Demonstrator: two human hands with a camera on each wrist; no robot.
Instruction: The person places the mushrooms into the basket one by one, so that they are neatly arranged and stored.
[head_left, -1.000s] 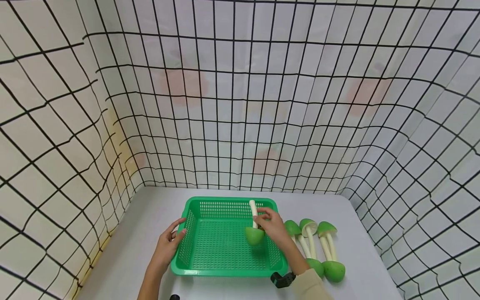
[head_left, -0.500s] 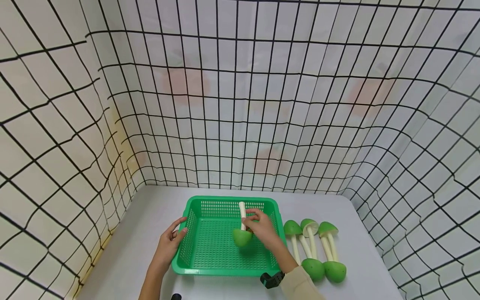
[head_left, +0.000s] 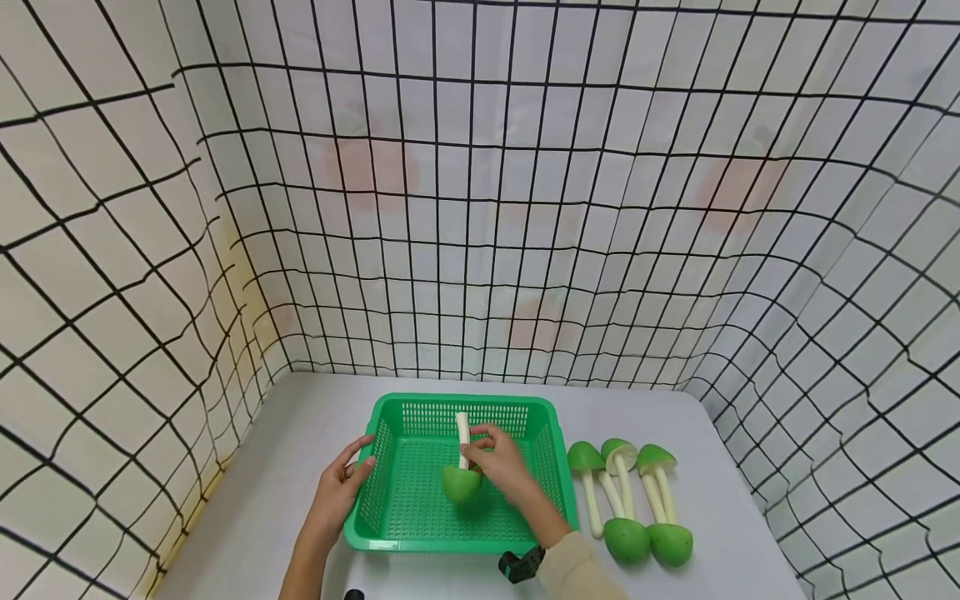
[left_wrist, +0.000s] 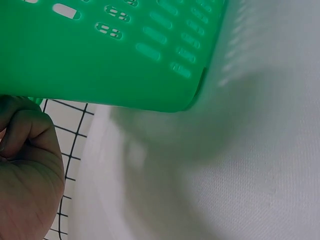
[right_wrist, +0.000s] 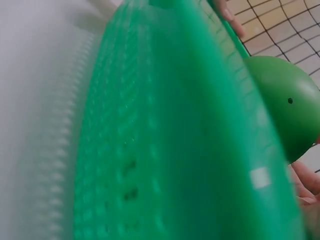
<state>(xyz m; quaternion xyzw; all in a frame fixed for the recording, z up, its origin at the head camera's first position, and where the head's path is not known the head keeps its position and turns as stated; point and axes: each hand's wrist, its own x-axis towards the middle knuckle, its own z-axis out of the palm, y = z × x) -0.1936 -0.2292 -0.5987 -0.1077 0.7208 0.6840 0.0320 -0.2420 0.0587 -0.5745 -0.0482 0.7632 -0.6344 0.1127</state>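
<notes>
A green plastic basket (head_left: 427, 546) with perforated walls sits on the table in the head view. At its left side my left hand (head_left: 336, 492) grips the rim with thumb and fingers; the left wrist view shows that hand (left_wrist: 30, 170) beside the basket wall (left_wrist: 100, 70). My right hand (head_left: 498, 460) pinches the white stem of a green-capped toy mushroom (head_left: 461, 486), held cap down over the basket floor. From the right wrist, the round cap (right_wrist: 285, 100) shows past the basket rim, with part of the right hand (right_wrist: 307, 192) below it.
Several more green-capped mushrooms lie right of the basket, among them one mushroom (head_left: 627, 540) with its cap toward the front. Black wire grid (head_left: 465, 208) encloses the white table (head_left: 247, 500) at back and sides. A black device (head_left: 519, 567) is strapped at the right wrist.
My right hand has carried the mushroom leftward, from the basket's right side to nearer its middle, and slightly toward the front. The left hand stays on the rim.
</notes>
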